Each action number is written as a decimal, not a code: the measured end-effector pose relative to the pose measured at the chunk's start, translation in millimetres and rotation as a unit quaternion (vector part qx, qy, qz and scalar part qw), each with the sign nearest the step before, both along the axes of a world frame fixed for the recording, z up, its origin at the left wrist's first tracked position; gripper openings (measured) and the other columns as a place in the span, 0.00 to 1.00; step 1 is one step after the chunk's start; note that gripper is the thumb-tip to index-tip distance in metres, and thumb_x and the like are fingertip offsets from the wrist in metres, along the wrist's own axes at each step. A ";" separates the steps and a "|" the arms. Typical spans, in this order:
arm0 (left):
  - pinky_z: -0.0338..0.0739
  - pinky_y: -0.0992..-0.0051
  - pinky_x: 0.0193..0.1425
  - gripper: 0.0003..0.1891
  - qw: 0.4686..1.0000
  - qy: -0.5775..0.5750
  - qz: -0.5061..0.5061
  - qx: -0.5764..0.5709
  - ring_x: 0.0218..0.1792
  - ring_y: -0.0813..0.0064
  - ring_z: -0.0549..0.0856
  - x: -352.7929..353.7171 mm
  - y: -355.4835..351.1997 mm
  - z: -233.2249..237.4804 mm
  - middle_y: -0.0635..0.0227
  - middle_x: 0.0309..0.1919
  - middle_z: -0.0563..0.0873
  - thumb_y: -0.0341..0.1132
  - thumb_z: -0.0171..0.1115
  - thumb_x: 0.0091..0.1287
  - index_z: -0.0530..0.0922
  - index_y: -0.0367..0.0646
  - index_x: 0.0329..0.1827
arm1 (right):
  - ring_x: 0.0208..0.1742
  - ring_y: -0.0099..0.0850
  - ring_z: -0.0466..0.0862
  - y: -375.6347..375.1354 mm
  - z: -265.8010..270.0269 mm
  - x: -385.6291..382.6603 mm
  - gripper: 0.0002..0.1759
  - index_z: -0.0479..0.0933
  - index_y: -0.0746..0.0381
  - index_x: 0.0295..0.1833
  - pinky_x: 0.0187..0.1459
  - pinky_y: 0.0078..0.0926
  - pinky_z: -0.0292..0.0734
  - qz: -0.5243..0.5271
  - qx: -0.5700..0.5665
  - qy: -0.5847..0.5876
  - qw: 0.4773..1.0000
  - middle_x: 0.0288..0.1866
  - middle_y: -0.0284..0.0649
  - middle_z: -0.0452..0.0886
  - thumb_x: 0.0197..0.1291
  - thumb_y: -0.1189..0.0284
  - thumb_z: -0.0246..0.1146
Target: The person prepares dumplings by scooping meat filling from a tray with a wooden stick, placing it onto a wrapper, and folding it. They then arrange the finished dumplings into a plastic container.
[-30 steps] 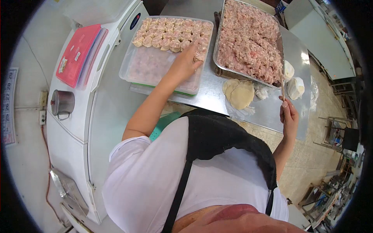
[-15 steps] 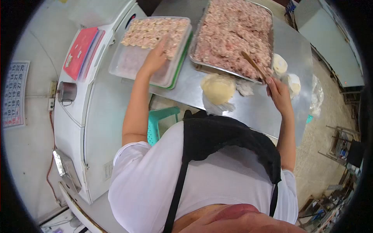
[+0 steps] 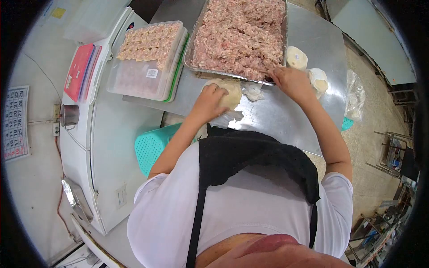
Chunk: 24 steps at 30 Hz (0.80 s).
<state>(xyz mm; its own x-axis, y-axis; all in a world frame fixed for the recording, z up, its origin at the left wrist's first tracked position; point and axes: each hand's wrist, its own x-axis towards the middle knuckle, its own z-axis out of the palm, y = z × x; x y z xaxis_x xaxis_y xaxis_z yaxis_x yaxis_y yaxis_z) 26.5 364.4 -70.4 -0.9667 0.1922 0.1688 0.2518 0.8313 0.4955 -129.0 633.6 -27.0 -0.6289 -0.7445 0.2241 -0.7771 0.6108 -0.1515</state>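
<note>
My left hand (image 3: pixel 213 102) rests over a stack of pale round wrappers (image 3: pixel 231 93) near the table's front edge, its fingers spread on them. By the near right corner of a metal tray (image 3: pixel 214 72) heaped with minced meat (image 3: pixel 241 38), my right hand (image 3: pixel 289 81) is closed round a wooden stick, of which only a little shows. On the left, a lidded plastic container (image 3: pixel 134 82) bears rows of small meat-filled pieces (image 3: pixel 149 42). Crumpled plastic (image 3: pixel 254 91) lies beside the wrappers.
Two more round wrapper stacks (image 3: pixel 296 58) (image 3: pixel 318 80) stand right of the tray on the metal table (image 3: pixel 286 120). A white freezer (image 3: pixel 120 134) with red lids (image 3: pixel 79 71) and a metal cup (image 3: pixel 69 115) is at left. A green stool (image 3: pixel 154 145) stands below the table.
My left hand has moved from the pieces on the container down to the wrappers. My right hand has shifted left along the tray's edge, and the stick now lies lower in the meat. The view has shifted.
</note>
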 end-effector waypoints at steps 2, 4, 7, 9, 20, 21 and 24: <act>0.73 0.62 0.53 0.14 0.995 0.074 0.059 0.002 0.44 0.56 0.78 4.7 11.8 -3.4 0.60 0.35 0.78 0.37 0.69 0.55 0.79 0.43 0.43 | 0.32 0.46 0.83 1.1 -11.1 1.9 0.18 0.79 0.62 0.32 0.32 0.46 0.77 0.008 -0.007 -0.006 1.000 0.30 0.45 0.83 0.68 0.60 0.55; 0.74 0.62 0.51 0.13 0.998 0.043 0.045 0.029 0.44 0.57 0.79 -0.8 0.1 -7.7 0.61 0.35 0.79 0.37 0.70 0.55 0.80 0.43 0.41 | 0.32 0.49 0.84 -9.4 -5.5 9.6 0.19 0.79 0.63 0.32 0.35 0.48 0.79 -0.010 0.065 -0.066 0.996 0.29 0.48 0.83 0.67 0.60 0.53; 0.75 0.65 0.51 0.10 0.996 0.055 0.015 0.064 0.44 0.60 0.80 -6.9 1.7 7.5 0.62 0.35 0.81 0.36 0.68 0.58 0.81 0.41 0.38 | 0.32 0.49 0.82 -16.5 4.1 13.7 0.21 0.79 0.64 0.29 0.35 0.47 0.76 -0.019 0.023 -0.091 0.995 0.26 0.52 0.80 0.68 0.60 0.55; 0.75 0.67 0.52 0.08 0.992 0.100 -0.005 0.076 0.44 0.62 0.81 -15.7 6.7 15.8 0.62 0.36 0.82 0.34 0.66 0.62 0.81 0.39 0.37 | 0.32 0.50 0.82 -17.5 3.2 11.6 0.22 0.79 0.65 0.29 0.36 0.47 0.75 -0.028 0.018 -0.106 0.994 0.26 0.53 0.80 0.68 0.59 0.55; 0.77 0.68 0.55 0.14 0.825 -0.240 -0.031 0.511 0.49 0.67 0.82 -43.4 -18.6 27.6 0.62 0.46 0.82 0.38 0.62 0.66 0.76 0.42 0.51 | 0.35 0.51 0.82 -29.7 16.4 5.9 0.22 0.79 0.66 0.35 0.36 0.44 0.74 -0.161 -0.087 -0.245 0.952 0.32 0.51 0.82 0.68 0.57 0.55; 0.75 0.66 0.57 0.15 0.931 -0.196 -0.079 0.298 0.51 0.66 0.81 -46.4 -19.2 25.7 0.62 0.47 0.81 0.39 0.65 0.64 0.78 0.42 0.50 | 0.35 0.51 0.82 -31.5 19.7 5.6 0.22 0.79 0.66 0.35 0.36 0.44 0.74 -0.167 -0.085 -0.245 0.951 0.32 0.51 0.82 0.68 0.57 0.55; 0.74 0.66 0.56 0.18 0.981 -0.005 -0.159 0.115 0.50 0.59 0.80 -49.1 -18.5 -5.1 0.60 0.46 0.81 0.41 0.69 0.58 0.79 0.44 0.49 | 0.35 0.47 0.83 -35.2 44.4 4.7 0.20 0.79 0.62 0.35 0.35 0.42 0.76 -0.157 -0.059 -0.039 0.985 0.32 0.45 0.82 0.68 0.57 0.55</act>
